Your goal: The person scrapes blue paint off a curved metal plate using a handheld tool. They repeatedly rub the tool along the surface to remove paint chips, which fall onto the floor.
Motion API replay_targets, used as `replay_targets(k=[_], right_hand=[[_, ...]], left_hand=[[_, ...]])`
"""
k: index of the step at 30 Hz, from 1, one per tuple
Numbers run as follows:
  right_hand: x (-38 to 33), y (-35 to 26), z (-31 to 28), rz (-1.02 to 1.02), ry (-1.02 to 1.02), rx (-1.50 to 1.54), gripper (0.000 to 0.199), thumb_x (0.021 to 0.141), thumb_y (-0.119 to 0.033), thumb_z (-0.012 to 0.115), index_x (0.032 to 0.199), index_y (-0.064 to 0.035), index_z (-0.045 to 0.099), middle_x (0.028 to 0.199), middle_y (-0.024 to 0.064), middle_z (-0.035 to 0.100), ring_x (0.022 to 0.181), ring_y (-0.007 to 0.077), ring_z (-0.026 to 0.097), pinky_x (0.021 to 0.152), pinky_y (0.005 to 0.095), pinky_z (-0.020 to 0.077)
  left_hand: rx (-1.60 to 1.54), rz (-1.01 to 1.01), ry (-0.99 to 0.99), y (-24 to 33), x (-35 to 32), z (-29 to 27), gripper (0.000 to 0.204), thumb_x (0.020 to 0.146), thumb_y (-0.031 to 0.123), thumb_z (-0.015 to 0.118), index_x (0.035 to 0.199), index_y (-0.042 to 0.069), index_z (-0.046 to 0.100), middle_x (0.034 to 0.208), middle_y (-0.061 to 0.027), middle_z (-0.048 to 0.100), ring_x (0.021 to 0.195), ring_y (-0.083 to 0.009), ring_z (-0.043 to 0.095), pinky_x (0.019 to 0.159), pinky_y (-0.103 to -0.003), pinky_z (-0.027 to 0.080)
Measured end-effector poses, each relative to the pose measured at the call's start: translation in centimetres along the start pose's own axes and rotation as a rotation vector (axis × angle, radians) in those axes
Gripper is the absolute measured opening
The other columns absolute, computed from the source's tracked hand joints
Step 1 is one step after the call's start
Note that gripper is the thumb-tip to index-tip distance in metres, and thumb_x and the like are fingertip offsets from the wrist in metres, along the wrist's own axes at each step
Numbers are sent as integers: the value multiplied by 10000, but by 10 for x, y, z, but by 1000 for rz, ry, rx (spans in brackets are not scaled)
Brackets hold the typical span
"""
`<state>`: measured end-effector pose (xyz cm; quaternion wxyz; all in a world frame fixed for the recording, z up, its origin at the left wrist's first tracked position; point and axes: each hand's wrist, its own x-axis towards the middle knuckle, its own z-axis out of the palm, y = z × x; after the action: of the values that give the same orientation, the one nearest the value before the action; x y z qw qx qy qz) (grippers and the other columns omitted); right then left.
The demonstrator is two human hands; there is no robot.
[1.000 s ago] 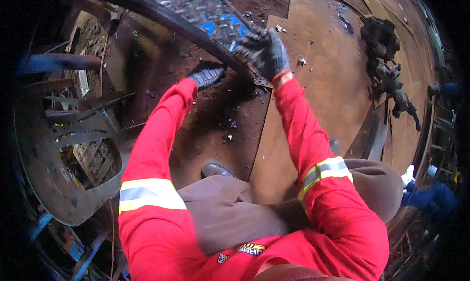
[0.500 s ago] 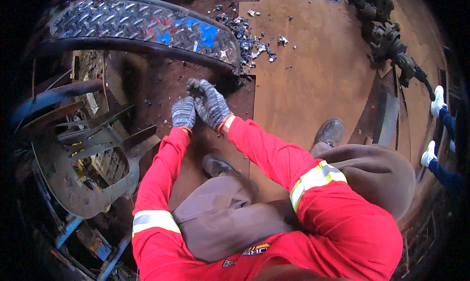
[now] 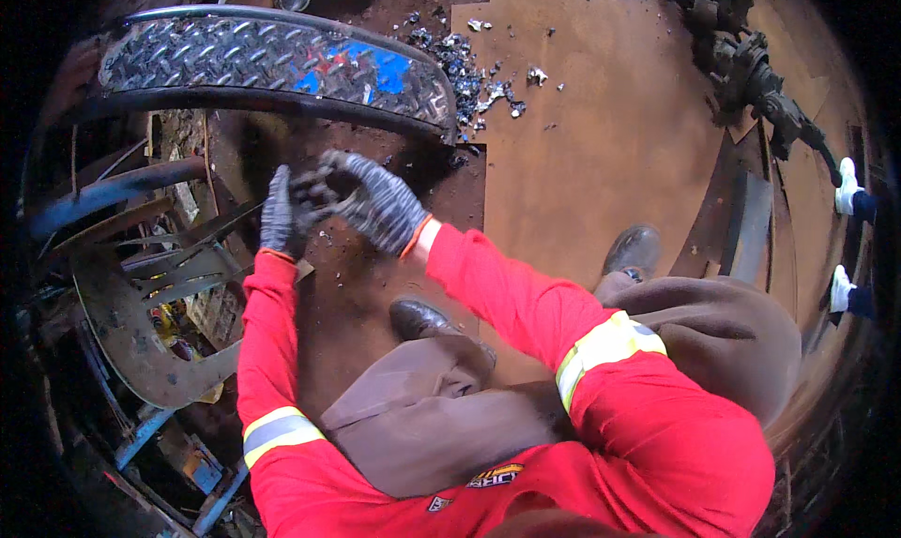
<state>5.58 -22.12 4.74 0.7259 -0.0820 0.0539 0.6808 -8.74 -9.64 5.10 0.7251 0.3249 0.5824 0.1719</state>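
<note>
Small dark piece (image 3: 314, 193): left of centre in the frame, held between both gloved hands above the rusty floor; we cannot tell what kind of part it is, only that it is small and dark.
Right hand (image 3: 375, 205): grey glove, fingers curled over the piece from the right, grip clamped on it.
Left hand (image 3: 278, 214): grey glove, upright just left of the piece, fingers touching it; we cannot tell whether this grip closes round it or only steadies it.
Doing it well: we judge the piece is being worked or turned between the hands, so we would keep the right hand firm, let the left hand steady, and hold the piece close over the floor, since a drop among the scrap would be hard to find.
Checker plate (image 3: 272, 64): curved, with blue paint, across the upper left of the frame, apart from the hands.
Metal chips (image 3: 469, 69): scattered at upper centre, beside the plate's right end.
Scrap frames (image 3: 141, 285): rusty steel at the left edge.
Boots (image 3: 422, 318): below the hands, on the floor (image 3: 601, 144).
</note>
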Motion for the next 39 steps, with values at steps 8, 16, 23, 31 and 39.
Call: replay_targets(k=[8,16,23,31,39], right_hand=[[5,33,-1,178,33,-176,296,948,-285,523,1182,-114,585,1049,-29,635,841,70,567,643,205,438],[-25,50,35,-38,-221,-586,365,941,-156,491,1302,-105,509,1023,-9,606,752,54,519,627,193,438],[11,29,-7,318,298,-143,219,915,-278,545,1031,-109,623,926,28,646,773,135,602,680,256,511],[9,55,4,52,-16,81,283,956,-226,516,1177,-55,564,1113,68,633,1003,178,602,877,309,495],[5,46,16,-23,1,-16,344,958,-129,480,1289,-33,483,1185,31,582,972,149,577,919,276,451]], left_hand=[[1235,588,293,-28,15,-10,203,748,166,657,879,18,610,823,-212,637,783,-376,616,686,-401,496],[1325,624,649,19,20,-100,258,814,259,620,920,26,649,847,-186,664,806,-356,632,722,-409,491],[890,781,209,-25,-4,29,382,933,333,504,832,-9,640,794,-201,648,703,-320,612,649,-397,467],[1320,822,314,-27,9,9,317,937,276,468,872,6,621,800,-212,635,733,-389,611,654,-456,466],[1221,854,212,1,33,4,340,935,303,490,813,1,589,699,-188,604,620,-332,558,577,-422,408]])
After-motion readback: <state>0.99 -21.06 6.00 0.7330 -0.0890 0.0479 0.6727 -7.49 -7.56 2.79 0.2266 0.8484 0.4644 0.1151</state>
